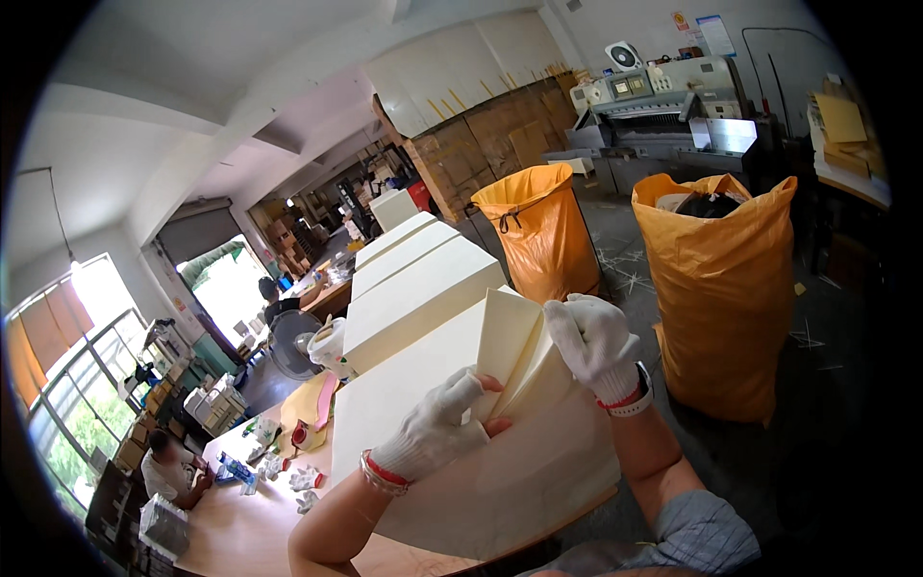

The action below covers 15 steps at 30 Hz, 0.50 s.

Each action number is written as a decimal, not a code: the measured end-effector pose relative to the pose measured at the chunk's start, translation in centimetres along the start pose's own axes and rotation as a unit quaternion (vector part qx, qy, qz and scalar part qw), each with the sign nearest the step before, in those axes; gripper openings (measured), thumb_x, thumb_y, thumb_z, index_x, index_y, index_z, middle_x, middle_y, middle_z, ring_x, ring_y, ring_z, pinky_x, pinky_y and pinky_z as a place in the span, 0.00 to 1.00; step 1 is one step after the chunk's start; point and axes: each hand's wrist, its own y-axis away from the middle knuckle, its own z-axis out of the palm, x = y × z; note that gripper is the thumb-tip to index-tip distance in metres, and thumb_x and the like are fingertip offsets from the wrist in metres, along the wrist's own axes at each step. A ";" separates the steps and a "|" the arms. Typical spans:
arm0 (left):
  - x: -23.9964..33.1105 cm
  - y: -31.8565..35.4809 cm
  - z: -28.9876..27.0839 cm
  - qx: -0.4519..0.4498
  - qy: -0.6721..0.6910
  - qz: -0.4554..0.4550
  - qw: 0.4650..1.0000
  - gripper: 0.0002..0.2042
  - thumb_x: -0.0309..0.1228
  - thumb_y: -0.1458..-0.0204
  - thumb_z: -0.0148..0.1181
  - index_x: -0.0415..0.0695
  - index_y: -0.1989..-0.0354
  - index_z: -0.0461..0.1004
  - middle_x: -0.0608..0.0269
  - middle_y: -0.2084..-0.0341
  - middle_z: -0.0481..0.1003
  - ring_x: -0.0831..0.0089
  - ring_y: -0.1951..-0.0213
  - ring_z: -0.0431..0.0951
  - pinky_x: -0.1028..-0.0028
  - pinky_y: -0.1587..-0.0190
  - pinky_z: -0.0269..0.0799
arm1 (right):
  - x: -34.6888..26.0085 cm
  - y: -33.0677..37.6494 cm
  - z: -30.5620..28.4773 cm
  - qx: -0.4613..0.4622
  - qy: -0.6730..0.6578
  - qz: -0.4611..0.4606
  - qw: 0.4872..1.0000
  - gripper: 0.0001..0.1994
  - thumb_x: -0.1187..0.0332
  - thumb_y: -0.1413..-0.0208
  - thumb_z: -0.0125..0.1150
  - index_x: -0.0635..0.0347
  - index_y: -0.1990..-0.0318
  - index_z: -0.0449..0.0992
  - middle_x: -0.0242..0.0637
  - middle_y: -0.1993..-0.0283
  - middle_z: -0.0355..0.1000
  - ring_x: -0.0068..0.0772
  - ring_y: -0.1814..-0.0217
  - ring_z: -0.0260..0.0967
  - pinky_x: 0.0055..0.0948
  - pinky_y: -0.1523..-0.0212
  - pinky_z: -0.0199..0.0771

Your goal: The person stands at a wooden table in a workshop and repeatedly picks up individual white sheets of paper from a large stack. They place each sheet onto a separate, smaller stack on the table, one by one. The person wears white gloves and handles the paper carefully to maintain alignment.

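Observation:
A tall stack of cream paper (409, 389) lies before me on the table. My left hand (435, 421), in a white knitted glove with the thumb and a fingertip bare, pinches the near edge of several lifted paper sheets (510, 332). These sheets bend up from the top of the stack and are fanned a little apart. My right hand (590, 346), gloved too, is curled closed at the right edge of the lifted sheets. Its fingertips are turned out of sight, so what it grips is hidden. A watch (636, 392) sits on my right wrist.
More cream paper stacks (423, 293) run in a row beyond. Orange sacks (716, 288) stand on the floor to the right. Spare gloves (306, 478), a tape roll (306, 436) and a blue packet (236, 468) lie on the table (231, 534) at left. A person (173, 471) sits there.

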 end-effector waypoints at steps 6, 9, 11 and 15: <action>-1.0 0.8 0.7 0.040 -0.005 0.010 0.999 0.23 0.33 0.46 0.71 0.42 0.42 0.73 0.55 0.59 0.77 0.61 0.59 0.77 0.66 0.54 0.74 | 0.2 -0.1 0.0 -0.025 -0.013 -0.032 0.999 0.10 0.73 0.34 0.55 0.65 0.68 0.76 0.42 0.81 0.60 0.46 0.80 0.59 0.41 0.77 0.58; -1.0 0.2 -0.1 -0.067 0.060 -0.075 0.993 0.25 0.36 0.47 0.73 0.46 0.42 0.73 0.57 0.54 0.77 0.60 0.52 0.77 0.67 0.48 0.72 | -0.1 0.0 0.0 -0.029 0.020 -0.003 0.999 0.11 0.73 0.33 0.55 0.66 0.70 0.75 0.42 0.81 0.60 0.45 0.80 0.59 0.41 0.77 0.58; -0.9 -0.1 -0.3 -0.102 0.066 -0.086 0.989 0.26 0.37 0.48 0.74 0.48 0.41 0.73 0.58 0.52 0.77 0.60 0.48 0.77 0.67 0.45 0.71 | -0.2 0.0 -0.2 -0.026 -0.004 0.005 1.000 0.10 0.73 0.34 0.56 0.66 0.69 0.75 0.41 0.81 0.59 0.44 0.80 0.59 0.40 0.77 0.58; -1.2 0.5 0.6 -0.034 0.027 -0.035 0.998 0.25 0.35 0.47 0.74 0.48 0.42 0.73 0.59 0.52 0.76 0.60 0.46 0.76 0.67 0.44 0.70 | -0.1 0.0 0.0 -0.026 -0.034 0.026 0.999 0.05 0.74 0.36 0.57 0.66 0.64 0.77 0.40 0.81 0.59 0.43 0.81 0.58 0.39 0.77 0.58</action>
